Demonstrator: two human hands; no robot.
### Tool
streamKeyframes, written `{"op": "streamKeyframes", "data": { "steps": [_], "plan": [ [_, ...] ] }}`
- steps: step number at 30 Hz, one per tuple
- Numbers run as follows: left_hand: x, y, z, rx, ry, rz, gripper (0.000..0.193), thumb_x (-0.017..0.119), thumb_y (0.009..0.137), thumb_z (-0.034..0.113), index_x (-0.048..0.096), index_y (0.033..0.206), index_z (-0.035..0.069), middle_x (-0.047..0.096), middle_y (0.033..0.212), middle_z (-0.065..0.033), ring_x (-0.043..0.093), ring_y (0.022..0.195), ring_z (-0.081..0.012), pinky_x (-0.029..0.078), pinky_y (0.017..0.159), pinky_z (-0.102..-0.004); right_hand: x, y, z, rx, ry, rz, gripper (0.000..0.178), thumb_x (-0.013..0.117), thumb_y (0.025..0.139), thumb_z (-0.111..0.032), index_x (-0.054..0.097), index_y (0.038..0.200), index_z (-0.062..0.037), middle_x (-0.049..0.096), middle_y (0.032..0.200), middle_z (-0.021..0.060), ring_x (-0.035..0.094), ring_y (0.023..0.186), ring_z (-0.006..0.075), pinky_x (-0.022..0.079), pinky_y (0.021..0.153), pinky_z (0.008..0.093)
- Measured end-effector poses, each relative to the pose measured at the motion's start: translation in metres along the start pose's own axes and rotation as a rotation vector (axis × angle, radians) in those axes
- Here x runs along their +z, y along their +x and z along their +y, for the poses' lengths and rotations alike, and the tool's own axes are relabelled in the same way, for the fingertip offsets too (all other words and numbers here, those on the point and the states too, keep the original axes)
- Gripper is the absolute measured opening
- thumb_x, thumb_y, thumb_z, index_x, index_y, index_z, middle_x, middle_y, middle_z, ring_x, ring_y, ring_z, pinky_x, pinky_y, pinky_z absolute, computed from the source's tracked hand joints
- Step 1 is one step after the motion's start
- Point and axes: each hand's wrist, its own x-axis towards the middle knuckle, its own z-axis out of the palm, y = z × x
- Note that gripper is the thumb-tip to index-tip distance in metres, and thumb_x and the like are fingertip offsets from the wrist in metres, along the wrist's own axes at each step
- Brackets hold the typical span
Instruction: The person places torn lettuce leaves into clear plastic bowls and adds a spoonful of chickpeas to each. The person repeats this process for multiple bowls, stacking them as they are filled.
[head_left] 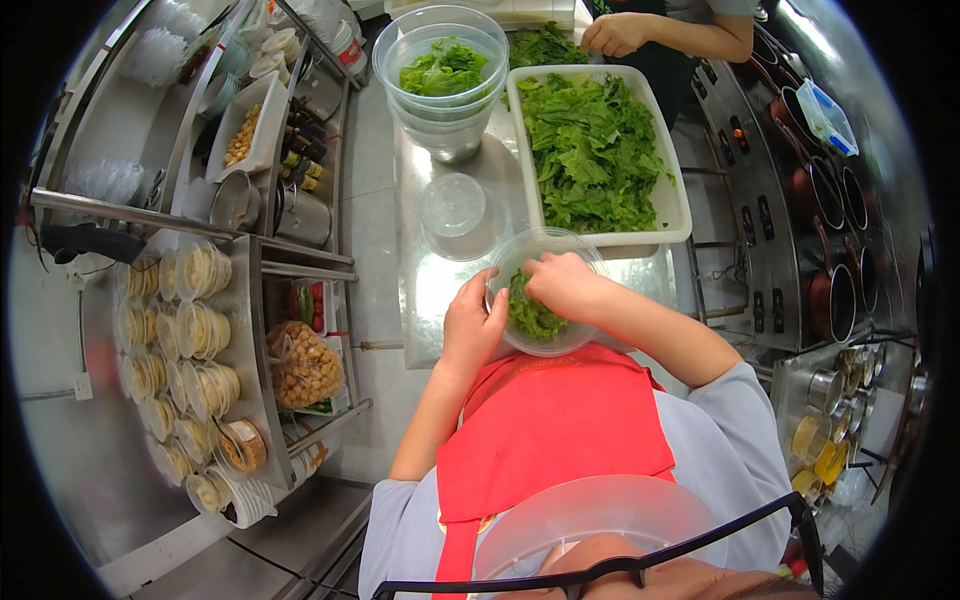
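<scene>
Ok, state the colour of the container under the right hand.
The round plastic container is clear and colourless; the head view shows it best.

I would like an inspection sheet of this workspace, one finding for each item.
Surface: metal table, shiny, partly covered.
Job's things: clear bowl with leafy greens; white tray of greens.
Clutter: clear container and tub stack on the table.
Hands: left hand at the bowl's left side; right hand inside it, on the greens.
Cables: cannot tell near the black object at left.
Surroundings: plastic cups left, pans right, co-worker's hand beyond the tray.
</scene>
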Motion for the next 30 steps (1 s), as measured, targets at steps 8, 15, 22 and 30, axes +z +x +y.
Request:
{"op": "streamKeyframes", "data": {
  "steps": [8, 15, 22, 30],
  "plan": [
    [0.002, 0.003, -0.007, 0.001, 0.0, 0.003, 0.036, 0.069, 0.097, 0.019, 0.066, 0.127, 0.0, 0.067, 0.09, -0.0165, 0.06, 0.069, -0.0258, 0.051, 0.068, -0.0381, -0.005, 0.021, 0.007, 0.301, 0.406, 0.111, 0.017, 0.075, 0.083, -0.007, 0.076, 0.1, -0.0066, 0.074, 0.101, 0.0166, 0.073, 0.096, 0.0371, 0.059, 0.083, 0.045],
    [0.007, 0.006, -0.01, 0.034, -0.076, 0.054, 0.031, 0.068, 0.098, 0.012, 0.067, 0.126, -0.002, 0.048, 0.066, -0.0002, 0.041, 0.059, -0.0093, 0.037, 0.056, -0.0294, -0.016, 0.004, -0.005, 0.187, 0.511, -0.005, 0.014, 0.078, 0.084, -0.013, 0.075, 0.096, -0.007, 0.075, 0.1, 0.0158, 0.072, 0.095, 0.0373, 0.057, 0.082, 0.048],
    [0.003, 0.006, -0.006, 0.005, -0.034, 0.025, 0.032, 0.069, 0.097, 0.014, 0.067, 0.126, 0.0, 0.053, 0.071, -0.0058, 0.047, 0.06, -0.0145, 0.042, 0.059, -0.0322, -0.006, -0.007, 0.014, 0.332, 0.973, 0.122, 0.005, 0.071, 0.091, -0.007, 0.07, 0.091, -0.0019, 0.074, 0.089, 0.0117, 0.073, 0.081, 0.0251, 0.057, 0.073, 0.0398],
    [-0.003, 0.006, 0.004, -0.003, 0.037, 0.041, 0.056, 0.074, 0.094, 0.023, 0.056, 0.142, 0.0, 0.065, 0.108, -0.0145, 0.061, 0.084, -0.0243, 0.053, 0.072, -0.0382, -0.069, -0.036, 0.05, 0.384, 1.384, 0.348, 0.005, 0.062, 0.103, -0.005, 0.064, 0.106, -0.0027, 0.07, 0.089, 0.0011, 0.069, 0.079, 0.0068, 0.045, 0.06, 0.0204]
  ]
}}
